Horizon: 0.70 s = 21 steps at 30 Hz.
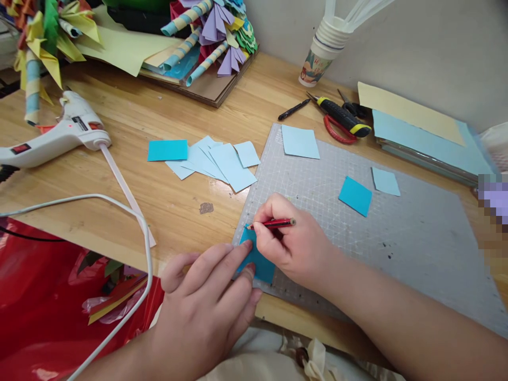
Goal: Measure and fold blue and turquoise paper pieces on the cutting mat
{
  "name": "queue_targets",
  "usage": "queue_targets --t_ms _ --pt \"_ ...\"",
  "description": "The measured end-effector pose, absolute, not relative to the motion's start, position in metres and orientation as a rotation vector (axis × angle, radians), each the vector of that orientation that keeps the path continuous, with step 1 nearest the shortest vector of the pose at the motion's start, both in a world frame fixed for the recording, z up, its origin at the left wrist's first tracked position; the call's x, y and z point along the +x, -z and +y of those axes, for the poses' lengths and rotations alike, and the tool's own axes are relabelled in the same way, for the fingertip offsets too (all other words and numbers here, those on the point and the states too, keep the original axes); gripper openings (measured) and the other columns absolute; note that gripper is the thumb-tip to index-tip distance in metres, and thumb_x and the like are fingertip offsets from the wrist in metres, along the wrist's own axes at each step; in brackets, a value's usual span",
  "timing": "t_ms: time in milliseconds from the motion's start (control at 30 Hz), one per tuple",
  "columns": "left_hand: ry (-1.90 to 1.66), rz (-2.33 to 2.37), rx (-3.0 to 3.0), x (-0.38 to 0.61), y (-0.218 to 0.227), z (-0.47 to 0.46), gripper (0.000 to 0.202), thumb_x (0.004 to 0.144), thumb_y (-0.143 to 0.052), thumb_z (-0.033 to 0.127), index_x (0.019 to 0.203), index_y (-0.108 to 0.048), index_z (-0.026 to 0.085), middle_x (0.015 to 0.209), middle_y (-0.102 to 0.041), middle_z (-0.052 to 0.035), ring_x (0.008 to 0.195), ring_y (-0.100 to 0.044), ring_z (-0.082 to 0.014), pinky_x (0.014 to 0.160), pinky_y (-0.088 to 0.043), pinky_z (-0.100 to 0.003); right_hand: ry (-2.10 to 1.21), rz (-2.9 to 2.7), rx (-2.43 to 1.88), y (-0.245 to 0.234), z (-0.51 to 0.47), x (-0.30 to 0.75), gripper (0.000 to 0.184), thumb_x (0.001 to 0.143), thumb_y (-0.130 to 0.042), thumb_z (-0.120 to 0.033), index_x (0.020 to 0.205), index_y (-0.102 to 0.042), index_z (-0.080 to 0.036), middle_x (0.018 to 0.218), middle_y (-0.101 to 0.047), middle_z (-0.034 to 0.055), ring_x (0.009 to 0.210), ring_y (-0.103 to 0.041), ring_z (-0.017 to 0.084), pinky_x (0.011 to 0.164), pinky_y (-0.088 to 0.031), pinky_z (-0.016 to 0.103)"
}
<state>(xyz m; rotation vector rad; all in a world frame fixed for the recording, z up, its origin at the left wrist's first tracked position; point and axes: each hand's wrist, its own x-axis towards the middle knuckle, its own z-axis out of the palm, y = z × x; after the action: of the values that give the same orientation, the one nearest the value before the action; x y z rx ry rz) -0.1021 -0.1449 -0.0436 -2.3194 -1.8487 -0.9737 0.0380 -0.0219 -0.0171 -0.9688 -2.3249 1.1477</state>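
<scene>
Head view, right hand: the right hand grasps a red-and-black pencil between thumb and fingers, its tip at the far corner of the paper beneath.
Left hand: the left hand grasps nothing; its fingers are spread, with fingertips resting on the same paper.
Paper being marked: a bright blue piece lies flat at the near left corner of the grey cutting mat, partly covered by both hands.
Other pieces on the mat: a pale blue piece by the far edge; a bright blue square and a smaller pale blue square near each other, farther right.
Beside the mat: overlapping pale blue pieces on the wooden table, with a bright blue rectangle at their left end.
Glue gun: a white glue gun lies at far left, a pale glue stick projecting from it.
Tools behind the mat: a black pen near a tool with a black-and-yellow grip.
Back of table: striped paper tubes with folded paper; stacked paper cups holding translucent sticks.
Lower left: a red plastic bag.
</scene>
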Motion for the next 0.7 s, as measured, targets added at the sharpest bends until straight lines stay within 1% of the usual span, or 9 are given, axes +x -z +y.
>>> queue_targets --t_ms 267,367,533,700 --pt "0.98 -1.876 -2.297 -0.1006 0.0439 -0.145 0.009 0.088 -0.057 0.026 0.086 -0.066 0.024 0.111 -0.072 0.0009 0.101 -0.06 -0.0211 0.083 -0.036 -0.037 -1.214 -2.336 -0.974 0.0159 -0.0209 0.0393 0.01 0.087 -0.047 -0.019 0.079 -0.043 -0.022 0.066 -0.053 -0.0038 0.057 -0.05 0.01 0.053 -0.04 0.023" --pt "0.977 -1.891 -2.303 -0.1005 0.0452 -0.1461 0.007 0.087 -0.058 0.025 0.087 -0.065 0.024 0.113 -0.072 0.0009 0.102 -0.06 -0.0211 0.084 -0.037 -0.038 -1.227 -2.333 -0.943 0.0171 -0.0212 0.0403 0.009 0.089 -0.047 -0.02 0.081 -0.044 -0.022 0.067 -0.054 -0.004 0.057 -0.05 0.01 0.054 -0.041 0.022" --pt "0.953 -1.859 -2.31 -0.1012 0.0443 -0.1449 0.007 0.087 -0.058 0.025 0.087 -0.066 0.024 0.112 -0.072 0.0003 0.101 -0.06 -0.0206 0.083 -0.038 -0.037 -1.28 -2.219 -0.931 0.0227 -0.0215 0.0428 0.01 0.092 -0.046 -0.025 0.082 -0.044 -0.022 0.069 -0.056 -0.0029 0.061 -0.053 0.011 0.055 -0.043 0.023" --pt "0.973 -1.867 -2.296 -0.1012 0.044 -0.1442 0.007 0.088 -0.058 0.025 0.087 -0.065 0.025 0.112 -0.072 0.0018 0.1 -0.061 -0.0202 0.082 -0.037 -0.037 -1.209 -2.277 -0.987 0.0222 -0.0219 0.0425 0.008 0.088 -0.049 -0.02 0.081 -0.044 -0.021 0.069 -0.055 -0.0025 0.061 -0.053 0.012 0.054 -0.042 0.024"
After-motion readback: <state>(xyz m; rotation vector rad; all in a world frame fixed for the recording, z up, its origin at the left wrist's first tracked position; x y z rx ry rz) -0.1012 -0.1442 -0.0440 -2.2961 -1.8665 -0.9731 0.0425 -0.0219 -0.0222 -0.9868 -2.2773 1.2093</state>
